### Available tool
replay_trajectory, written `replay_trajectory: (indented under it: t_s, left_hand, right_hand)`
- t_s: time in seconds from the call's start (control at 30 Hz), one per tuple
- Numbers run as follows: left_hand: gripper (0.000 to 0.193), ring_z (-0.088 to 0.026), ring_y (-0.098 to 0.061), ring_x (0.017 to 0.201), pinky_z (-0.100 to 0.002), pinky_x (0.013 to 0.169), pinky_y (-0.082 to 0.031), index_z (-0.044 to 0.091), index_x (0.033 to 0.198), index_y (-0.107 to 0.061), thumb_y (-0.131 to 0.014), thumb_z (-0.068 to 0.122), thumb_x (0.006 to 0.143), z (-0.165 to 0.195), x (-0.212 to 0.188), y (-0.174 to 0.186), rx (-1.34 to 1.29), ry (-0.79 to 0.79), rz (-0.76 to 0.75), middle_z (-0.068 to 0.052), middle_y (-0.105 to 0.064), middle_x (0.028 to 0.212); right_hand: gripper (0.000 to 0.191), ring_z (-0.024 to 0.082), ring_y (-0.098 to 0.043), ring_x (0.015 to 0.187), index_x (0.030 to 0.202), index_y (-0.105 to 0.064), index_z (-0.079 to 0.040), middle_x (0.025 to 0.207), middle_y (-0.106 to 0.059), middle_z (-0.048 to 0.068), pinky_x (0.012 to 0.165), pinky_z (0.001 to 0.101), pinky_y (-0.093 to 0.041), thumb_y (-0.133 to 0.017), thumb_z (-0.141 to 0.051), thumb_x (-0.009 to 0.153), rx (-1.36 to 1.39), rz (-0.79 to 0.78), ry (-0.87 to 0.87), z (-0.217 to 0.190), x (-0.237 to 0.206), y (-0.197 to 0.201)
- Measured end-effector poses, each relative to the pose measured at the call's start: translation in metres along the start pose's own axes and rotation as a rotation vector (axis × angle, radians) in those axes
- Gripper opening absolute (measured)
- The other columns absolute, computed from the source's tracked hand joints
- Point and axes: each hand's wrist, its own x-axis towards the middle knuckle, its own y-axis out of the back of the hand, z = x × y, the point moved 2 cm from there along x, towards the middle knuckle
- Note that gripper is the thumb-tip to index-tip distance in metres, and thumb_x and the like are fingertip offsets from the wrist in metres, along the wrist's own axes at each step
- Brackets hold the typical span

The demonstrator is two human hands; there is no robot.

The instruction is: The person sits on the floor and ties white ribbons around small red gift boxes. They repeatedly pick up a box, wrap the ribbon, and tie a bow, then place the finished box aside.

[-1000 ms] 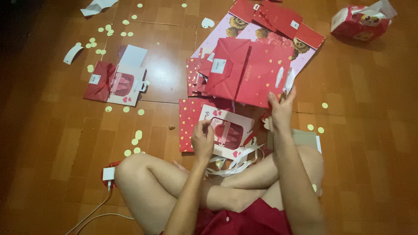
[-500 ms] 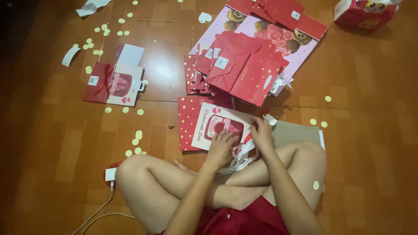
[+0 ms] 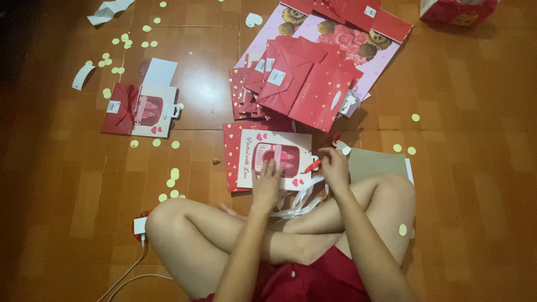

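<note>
Left hand: your left hand (image 3: pixel 267 178) lay flat, fingers spread, on the white gift bag (image 3: pixel 274 159), pinning it to the floor (image 3: pixel 67 184).
Right hand: your right hand (image 3: pixel 334 166) was pinched on the red ribbon (image 3: pixel 313 165) at the bag's right edge (apparently its handle).
Bag: flat, white, red window print, atop a red dotted bag (image 3: pixel 231 154), just before your crossed legs.
Nearby: red bags (image 3: pixel 305 84) piled beyond; white ribbons (image 3: pixel 302 200) by your shins.

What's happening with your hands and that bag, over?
Left hand flat on white gift bag. Right hand pinching red handle at bag's edge. White ribbons loose under the hands, red bags piled beyond.
</note>
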Motion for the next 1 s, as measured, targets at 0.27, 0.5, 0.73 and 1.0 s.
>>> replay_trajectory:
  t_s: [0.27,0.5,0.73,1.0]
  left_hand:
    - [0.085,-0.032,-0.029,0.150,-0.066,0.116,-0.024,0.021,0.144,-0.052,-0.089,0.030,0.068,-0.015,-0.002,-0.005,0.000,0.104,0.081,-0.010,-0.037,0.160]
    - [0.074,-0.038,-0.026,0.150,-0.068,0.115,-0.022,0.015,0.143,-0.053,-0.077,0.016,0.073,-0.011,-0.001,-0.012,-0.021,0.111,0.089,-0.016,-0.035,0.159]
    - [0.073,-0.042,-0.030,0.147,-0.068,0.113,-0.026,0.012,0.141,-0.054,-0.078,0.017,0.072,-0.001,-0.003,-0.012,0.011,0.069,0.201,-0.021,-0.039,0.155]
    - [0.038,-0.033,-0.060,0.115,-0.047,0.096,-0.050,0.015,0.122,-0.065,-0.076,0.018,0.086,0.024,0.006,-0.034,-0.190,-0.141,0.308,-0.012,-0.062,0.120]
  right_hand:
    - [0.015,0.032,-0.059,0.102,0.099,-0.078,-0.018,0.102,-0.068,0.009,0.094,0.0450,-0.045,-0.073,-0.019,0.085,-0.171,-0.116,0.154,-0.020,-0.011,-0.013]
    - [0.014,0.031,-0.056,0.103,0.088,-0.076,-0.017,0.095,-0.064,0.007,0.101,0.0492,-0.036,-0.078,-0.020,0.075,-0.341,-0.211,0.242,-0.032,-0.019,-0.020]
    - [0.009,0.033,-0.060,0.099,0.085,-0.072,-0.013,0.094,-0.067,0.010,0.097,0.0522,-0.040,-0.075,-0.020,0.081,-0.360,-0.147,0.280,-0.029,-0.015,-0.024]
    - [0.017,0.032,-0.073,0.084,0.099,-0.064,-0.006,0.088,-0.074,0.014,0.079,0.0452,-0.055,-0.070,-0.019,0.092,-0.062,-0.130,0.042,-0.024,-0.008,-0.016]
